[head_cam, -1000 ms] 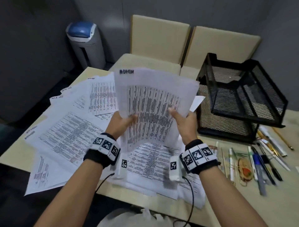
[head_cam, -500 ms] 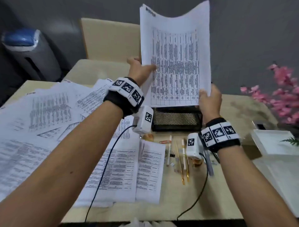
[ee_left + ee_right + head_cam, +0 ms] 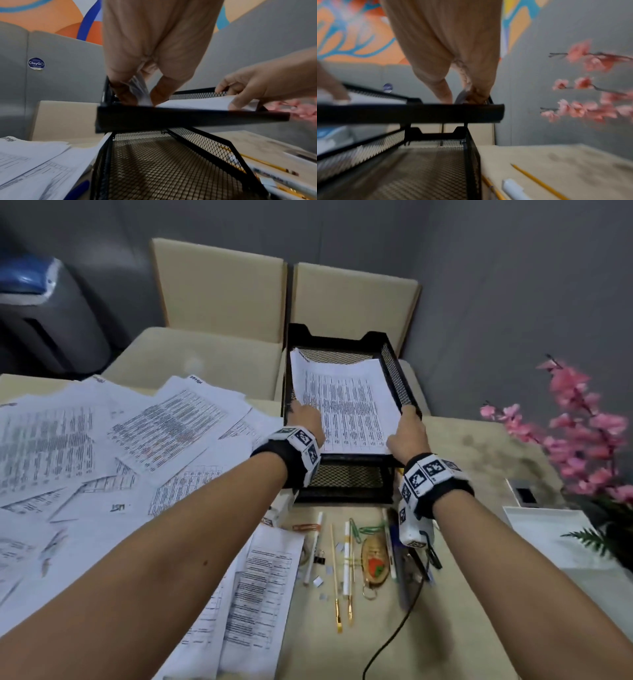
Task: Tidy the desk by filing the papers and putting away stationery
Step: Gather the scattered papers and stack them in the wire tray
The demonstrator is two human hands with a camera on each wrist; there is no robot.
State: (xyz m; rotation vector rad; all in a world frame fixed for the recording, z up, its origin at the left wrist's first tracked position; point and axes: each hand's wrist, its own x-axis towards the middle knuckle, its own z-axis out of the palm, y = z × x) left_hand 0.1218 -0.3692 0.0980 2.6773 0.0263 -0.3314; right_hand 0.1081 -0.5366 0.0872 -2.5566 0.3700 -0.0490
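Note:
A stack of printed papers lies in the top tier of a black mesh tray, its far end curling up. My left hand pinches the stack's left edge; the left wrist view shows the sheets between thumb and fingers. At the near right corner my right hand grips the stack, with the curled paper edge in its fingers. The lower tier holds nothing. Several loose printed sheets cover the desk on the left. Pens, paper clips and a binder clip lie in front of the tray.
Two beige chairs stand behind the desk and a grey bin at far left. Pink artificial flowers and a white tray sit on the right. A keychain and a black cable lie among the pens.
The stack was held upright in the air above the tray; both hands have lowered it flat into the top tier. The view has tilted down toward the tray.

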